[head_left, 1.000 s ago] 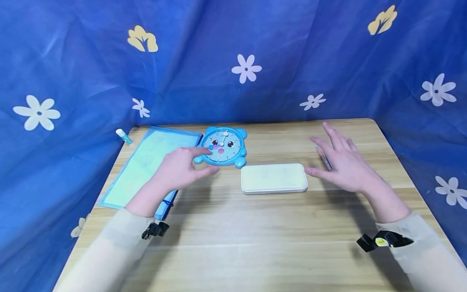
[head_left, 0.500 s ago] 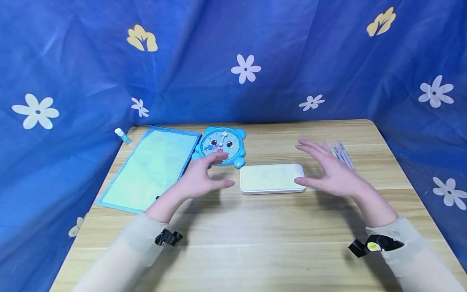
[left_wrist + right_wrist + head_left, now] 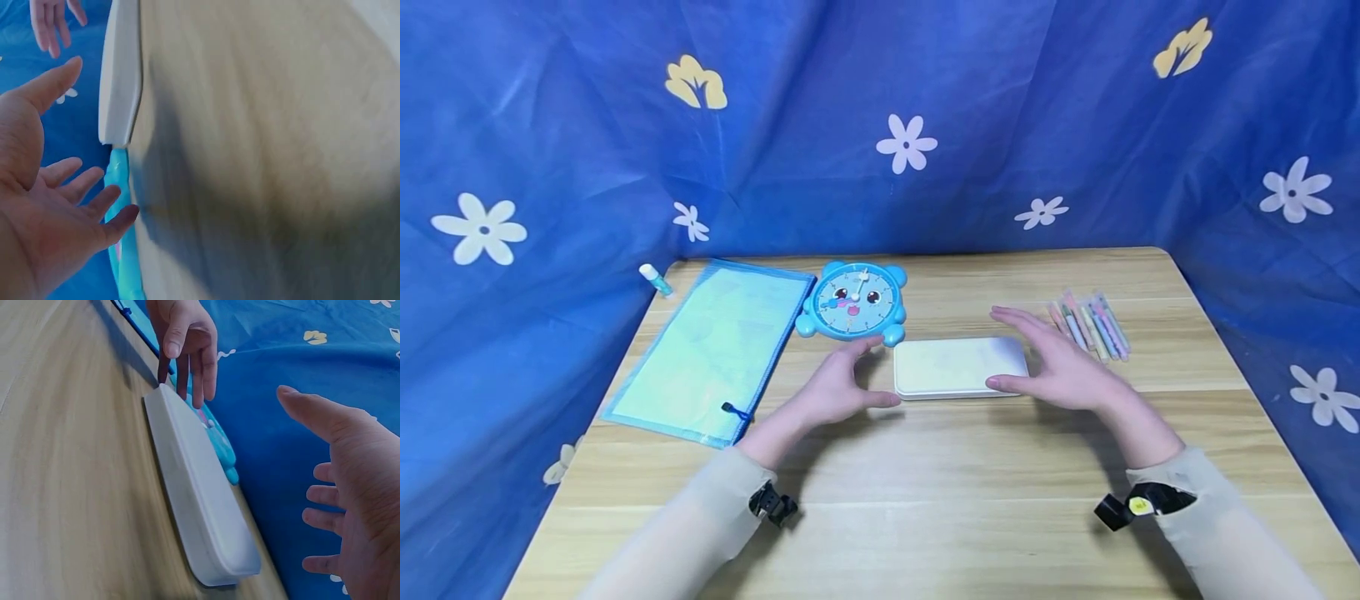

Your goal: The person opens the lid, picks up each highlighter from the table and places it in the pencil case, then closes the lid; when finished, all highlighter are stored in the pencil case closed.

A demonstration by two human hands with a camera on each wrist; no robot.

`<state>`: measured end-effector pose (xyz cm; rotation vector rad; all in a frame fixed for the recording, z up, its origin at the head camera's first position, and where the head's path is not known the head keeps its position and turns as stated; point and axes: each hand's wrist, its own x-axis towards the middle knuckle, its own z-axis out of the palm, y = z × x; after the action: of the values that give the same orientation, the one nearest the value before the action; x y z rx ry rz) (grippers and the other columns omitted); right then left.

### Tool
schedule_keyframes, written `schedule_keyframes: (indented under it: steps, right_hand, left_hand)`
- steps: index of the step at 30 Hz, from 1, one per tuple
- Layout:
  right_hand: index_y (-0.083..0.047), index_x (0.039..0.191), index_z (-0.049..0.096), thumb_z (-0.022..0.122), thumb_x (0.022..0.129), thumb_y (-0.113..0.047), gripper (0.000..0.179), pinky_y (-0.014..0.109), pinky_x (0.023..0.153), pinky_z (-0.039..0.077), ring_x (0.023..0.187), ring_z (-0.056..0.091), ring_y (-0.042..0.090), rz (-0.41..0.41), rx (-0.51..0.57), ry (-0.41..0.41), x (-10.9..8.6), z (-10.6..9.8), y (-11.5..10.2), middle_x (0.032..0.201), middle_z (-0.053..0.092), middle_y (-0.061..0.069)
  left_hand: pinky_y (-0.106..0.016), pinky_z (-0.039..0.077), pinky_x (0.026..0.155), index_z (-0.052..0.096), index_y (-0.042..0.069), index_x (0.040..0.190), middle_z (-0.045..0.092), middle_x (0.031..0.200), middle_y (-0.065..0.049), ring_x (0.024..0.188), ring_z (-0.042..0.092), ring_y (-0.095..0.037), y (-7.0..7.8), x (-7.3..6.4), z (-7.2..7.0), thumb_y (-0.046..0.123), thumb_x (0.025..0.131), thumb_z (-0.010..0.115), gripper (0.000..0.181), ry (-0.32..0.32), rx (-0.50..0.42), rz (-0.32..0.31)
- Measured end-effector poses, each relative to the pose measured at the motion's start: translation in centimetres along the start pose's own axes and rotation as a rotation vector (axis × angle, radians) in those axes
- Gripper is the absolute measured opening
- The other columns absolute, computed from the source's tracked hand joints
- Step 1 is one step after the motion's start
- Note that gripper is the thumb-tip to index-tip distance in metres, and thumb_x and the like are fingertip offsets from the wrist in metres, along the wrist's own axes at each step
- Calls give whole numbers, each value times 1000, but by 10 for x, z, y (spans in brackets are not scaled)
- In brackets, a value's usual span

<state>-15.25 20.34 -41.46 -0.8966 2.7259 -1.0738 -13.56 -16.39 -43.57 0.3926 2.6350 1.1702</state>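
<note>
A white, rounded rectangular case (image 3: 951, 367) lies flat on the wooden table, between the two hands. The left hand (image 3: 838, 387) is at the case's left end, its thumb tip right at the front left corner and its fingers spread apart. Over the right end hovers the right hand (image 3: 1063, 367), thumb and fingers parted, overlapping the case in the head view. Both wrist views show relaxed, empty hands, the left (image 3: 69, 206) and the right (image 3: 356, 487). Just behind the left fingertips stands a blue toy clock (image 3: 856, 300) with a cartoon face.
On the left lies a light-blue mesh document pouch (image 3: 715, 350) with a dark zip pull. A glue stick (image 3: 656, 280) sits at the table's back left edge. Several pastel pens (image 3: 1090, 325) lie behind the right hand. Blue flowered cloth (image 3: 970, 125) hangs around the table.
Both hands have moved inward and toward the case, the left one from over the clock and pouch, the right one from the pens, which now show. Case and clock have stayed put.
</note>
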Motion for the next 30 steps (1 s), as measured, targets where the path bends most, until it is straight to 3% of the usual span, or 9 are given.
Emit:
schedule_keyframes:
  steps: [5, 8, 18, 30]
  right_hand:
    - [-17, 165, 39, 84, 86, -58, 100, 56, 123, 27, 154, 33, 29, -1, -21, -7, 4, 8, 3, 168, 37, 5]
    - [-17, 164, 39, 84, 85, -59, 101, 56, 123, 27, 154, 33, 30, 4, -30, -7, 6, 13, 5, 168, 38, 6]
    - [-5, 161, 43, 82, 84, -64, 105, 60, 123, 25, 151, 37, 37, 9, -75, -23, 12, 32, 12, 165, 42, 14]
    - [-5, 161, 44, 81, 85, -65, 103, 72, 121, 13, 151, 38, 35, 5, -192, -77, 21, 54, 17, 164, 44, 14]
  left_hand:
    - [-47, 27, 125, 44, 6, 160, 46, 163, -13, 152, 38, -31, 1, 3, 11, 37, 73, 99, 107, 26, 5, -22]
    - [-46, 27, 125, 46, 5, 159, 47, 161, -14, 151, 40, -32, 1, 5, 16, 33, 72, 100, 106, 47, -2, -25]
    - [-47, 26, 125, 46, 6, 159, 46, 162, -13, 151, 38, -33, 0, 10, 27, 23, 70, 102, 106, 69, -29, -17]
    - [-51, 30, 121, 50, 5, 156, 52, 157, -14, 143, 42, -34, -3, 14, 44, 28, 64, 105, 110, 148, 63, -34]
